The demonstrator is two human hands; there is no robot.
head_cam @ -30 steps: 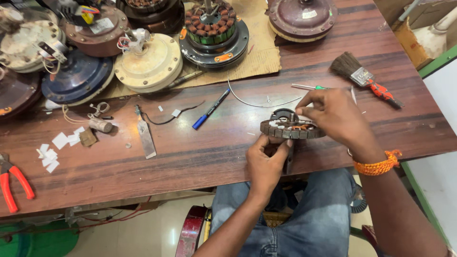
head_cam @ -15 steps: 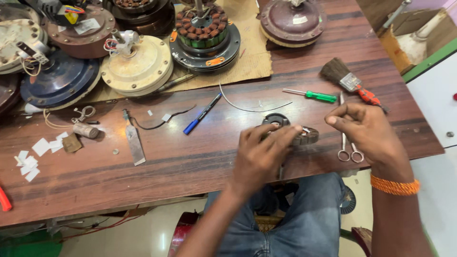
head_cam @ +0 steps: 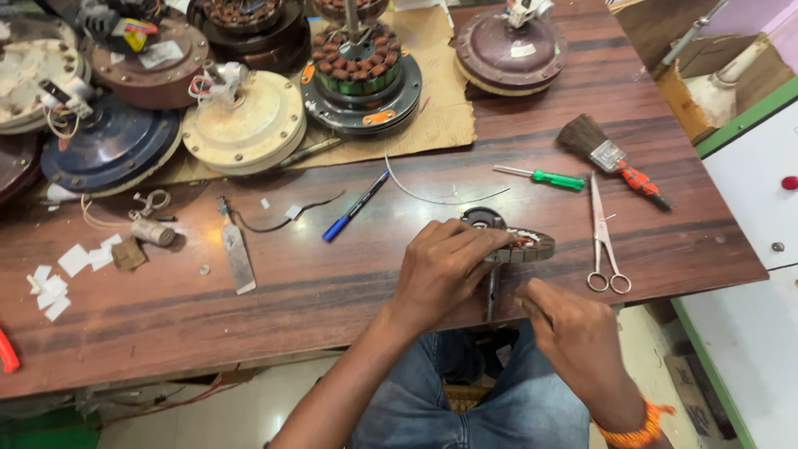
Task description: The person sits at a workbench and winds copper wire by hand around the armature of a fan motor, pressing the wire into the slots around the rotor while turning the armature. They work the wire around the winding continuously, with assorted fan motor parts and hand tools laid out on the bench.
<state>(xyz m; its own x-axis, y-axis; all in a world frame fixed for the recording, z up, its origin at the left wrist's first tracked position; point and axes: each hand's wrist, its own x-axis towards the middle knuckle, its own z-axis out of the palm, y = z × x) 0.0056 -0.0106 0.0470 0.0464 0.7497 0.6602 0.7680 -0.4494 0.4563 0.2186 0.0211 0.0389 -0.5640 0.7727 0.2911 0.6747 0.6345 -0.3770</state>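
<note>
At the near edge of the wooden bench (head_cam: 332, 308), right of centre, sits the stator (head_cam: 522, 244), a small wound ring with copper showing, its shaft hanging down past the edge. The left hand (head_cam: 445, 266) is closed over its left side, fingers curled on top. The right hand (head_cam: 573, 333) is below and just right of it, fingers folded by the shaft; whether it grips the shaft I cannot tell. An orange band (head_cam: 636, 428) circles that wrist.

Loose tools, one of each: scissors (head_cam: 603, 241) just right of the stator, a green screwdriver (head_cam: 544, 177) and a red-handled brush (head_cam: 607, 154) farther right, a blue pen (head_cam: 353, 208) left of centre, a flat scraper (head_cam: 237, 254) further left, and a red handle (head_cam: 7, 353) at the far-left edge. One thin wire (head_cam: 440, 198) curves beyond the stator.

Along the far side I count about eight fan motor parts: a cream housing (head_cam: 243, 125), a blue one (head_cam: 108, 150), a large wound stator (head_cam: 362, 71) on brown cardboard (head_cam: 445, 108), a maroon housing (head_cam: 511, 46) to the right, and others partly cut off.

A scatter of white paper scraps (head_cam: 62, 274), roughly ten, lies at the left; one more white label is stuck on a brown housing (head_cam: 158, 58) at far left.
</note>
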